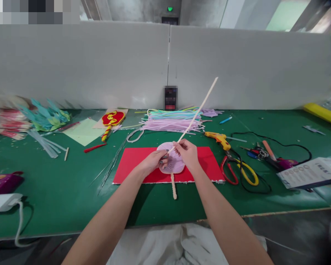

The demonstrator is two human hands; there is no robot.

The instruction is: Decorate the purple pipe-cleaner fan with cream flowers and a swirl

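A long cream pipe cleaner (198,109) slants up and to the right from my hands. My right hand (188,151) pinches it near its lower part. Close by on the left, my left hand (155,161) has its fingertips closed on the lower end of the same stem. Under both hands lies a lilac fan (174,167) with a fuzzy cream handle (173,187) pointing toward me. The fan rests on a red board (135,165), and my fingers cover part of its face.
Behind the board lie bundled lilac and blue pipe cleaners (171,124). A red and yellow fan (113,118) is at the back left, with thin wires (110,169) nearer. To the right are a yellow glue gun (217,139), scissors (234,171) and a white box (310,172).
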